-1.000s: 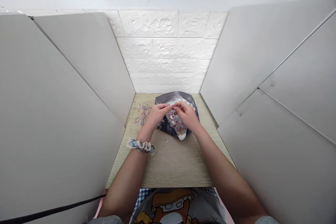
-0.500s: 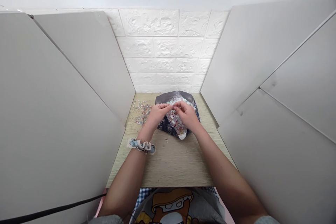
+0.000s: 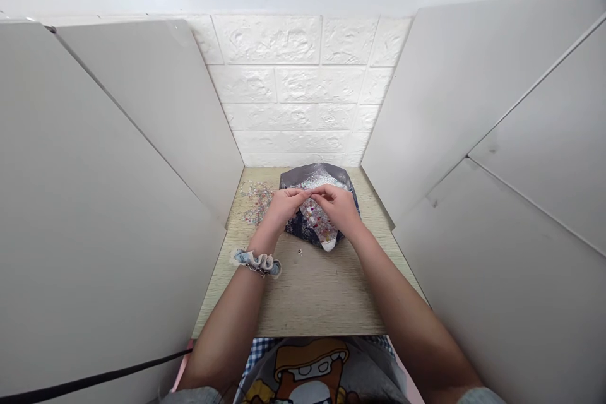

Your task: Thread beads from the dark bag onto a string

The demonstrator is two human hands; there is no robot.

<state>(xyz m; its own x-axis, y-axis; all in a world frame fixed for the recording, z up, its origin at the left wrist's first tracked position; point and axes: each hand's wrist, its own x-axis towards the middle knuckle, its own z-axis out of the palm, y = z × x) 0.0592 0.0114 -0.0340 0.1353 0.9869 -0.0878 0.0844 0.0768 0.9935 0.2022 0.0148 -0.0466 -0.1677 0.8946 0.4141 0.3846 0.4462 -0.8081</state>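
Note:
My left hand (image 3: 285,204) and my right hand (image 3: 337,207) meet fingertip to fingertip over a dark patterned bag with a silvery lining (image 3: 312,173). Thumbs and forefingers are pinched together on both hands; whatever lies between them is too small to make out. Below the fingers, a clear packet of small multicoloured beads (image 3: 319,222) rests on the bag, its white corner toward me. Left of my left hand, strands of small coloured beads (image 3: 257,199) are spread on the wooden table (image 3: 322,303). A tiny shiny piece (image 3: 300,252) lies nearer to me.
White panels stand close on the left (image 3: 142,139) and right (image 3: 454,113) of the table. A white brick-patterned wall (image 3: 298,85) rises behind it. A black cable (image 3: 99,377) crosses the lower left. A scrunchie (image 3: 255,261) circles my left wrist.
Both hands stay pinched together over the bag, with only a slight shift of the right-hand fingers. The view has moved very slightly; the bag, packet and bead strands lie as before.

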